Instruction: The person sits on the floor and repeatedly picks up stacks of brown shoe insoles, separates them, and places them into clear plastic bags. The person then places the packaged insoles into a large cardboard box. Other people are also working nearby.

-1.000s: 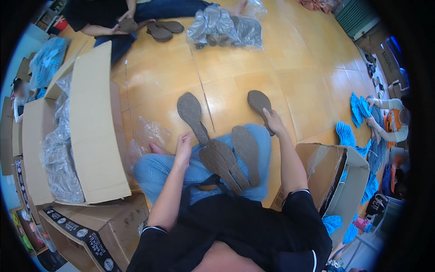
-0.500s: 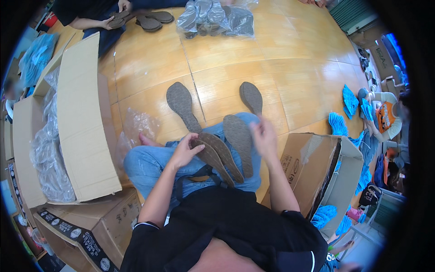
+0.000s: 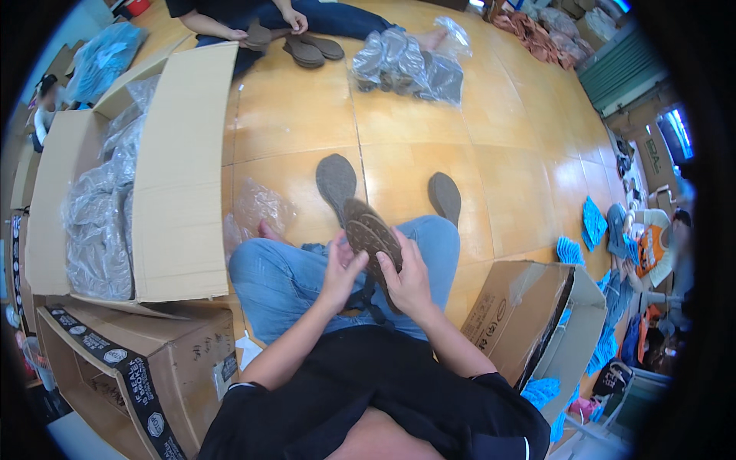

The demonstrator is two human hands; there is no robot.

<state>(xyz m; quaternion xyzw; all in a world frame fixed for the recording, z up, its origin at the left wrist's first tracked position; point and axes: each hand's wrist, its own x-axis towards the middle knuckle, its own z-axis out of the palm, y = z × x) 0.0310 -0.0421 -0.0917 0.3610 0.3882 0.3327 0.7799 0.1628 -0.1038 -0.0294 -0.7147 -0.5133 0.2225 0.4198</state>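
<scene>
Pair of brown insoles [image 3: 373,236]: stacked, held over the lap; left hand [image 3: 340,274] and right hand [image 3: 409,280], each grip closed on them. Two grey insoles [image 3: 336,180] on floor [image 3: 491,153].

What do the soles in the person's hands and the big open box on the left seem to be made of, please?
The soles, held by the left hand and right hand, look like matte brown rubber or foam, with a dotted tread; which one is unclear. The box looks like plain tan cardboard, with folded flaps and dull surface.
</scene>
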